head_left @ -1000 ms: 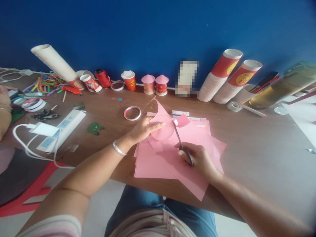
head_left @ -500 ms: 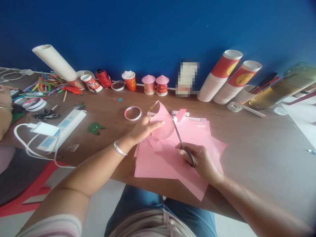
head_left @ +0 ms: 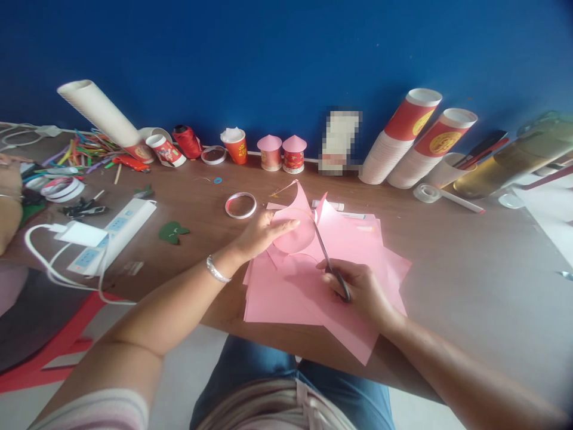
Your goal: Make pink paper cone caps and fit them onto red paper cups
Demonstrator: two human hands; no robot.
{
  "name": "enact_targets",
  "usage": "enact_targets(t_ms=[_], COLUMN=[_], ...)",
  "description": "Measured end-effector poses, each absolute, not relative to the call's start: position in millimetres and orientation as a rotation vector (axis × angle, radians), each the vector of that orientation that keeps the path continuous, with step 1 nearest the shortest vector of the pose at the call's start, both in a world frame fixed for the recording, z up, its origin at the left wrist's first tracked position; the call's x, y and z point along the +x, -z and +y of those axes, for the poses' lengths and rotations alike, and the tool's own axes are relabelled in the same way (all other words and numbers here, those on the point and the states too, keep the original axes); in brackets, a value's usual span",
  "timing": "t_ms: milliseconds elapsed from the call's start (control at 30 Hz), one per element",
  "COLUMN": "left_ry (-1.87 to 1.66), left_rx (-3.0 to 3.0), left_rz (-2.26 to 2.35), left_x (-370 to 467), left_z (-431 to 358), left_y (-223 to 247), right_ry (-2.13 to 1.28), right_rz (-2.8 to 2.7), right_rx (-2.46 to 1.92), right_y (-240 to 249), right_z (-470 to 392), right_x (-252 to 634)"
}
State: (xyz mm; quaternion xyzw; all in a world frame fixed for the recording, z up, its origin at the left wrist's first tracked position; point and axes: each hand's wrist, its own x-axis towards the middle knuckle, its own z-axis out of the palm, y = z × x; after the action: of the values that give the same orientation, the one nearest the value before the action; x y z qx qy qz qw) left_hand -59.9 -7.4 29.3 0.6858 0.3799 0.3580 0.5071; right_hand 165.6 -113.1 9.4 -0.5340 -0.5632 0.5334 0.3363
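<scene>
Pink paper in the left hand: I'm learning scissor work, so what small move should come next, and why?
Probably turn the pink paper slightly with the left hand: the scissors in the right hand meet its rounded edge, and a flap curls up beside the blades.

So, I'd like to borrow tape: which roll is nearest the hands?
The white-rimmed roll lying flat just beyond the left hand; another is back by the wall, others lie far left and right.

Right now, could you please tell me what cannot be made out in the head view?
Head view:
Left hand: most fingers, hidden behind the held pink paper.
Pale object at the back: blurred by pixelation.
Other person's arm: cut off by the left edge.
</scene>
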Motion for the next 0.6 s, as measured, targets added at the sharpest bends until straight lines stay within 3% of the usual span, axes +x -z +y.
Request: enact_targets(t_ms=[600], left_ry=[-0.864], left_rx=[1.65], left_rz=[0.913], left_x=[-59.8], left_z=[-8.8], left_y=[-28.1], right_ry=[-1.286], right_rz=[-1.585], right_rx=[-1.405], right_y=[-20.4], right_z=[-113.9], right_x=[168.8])
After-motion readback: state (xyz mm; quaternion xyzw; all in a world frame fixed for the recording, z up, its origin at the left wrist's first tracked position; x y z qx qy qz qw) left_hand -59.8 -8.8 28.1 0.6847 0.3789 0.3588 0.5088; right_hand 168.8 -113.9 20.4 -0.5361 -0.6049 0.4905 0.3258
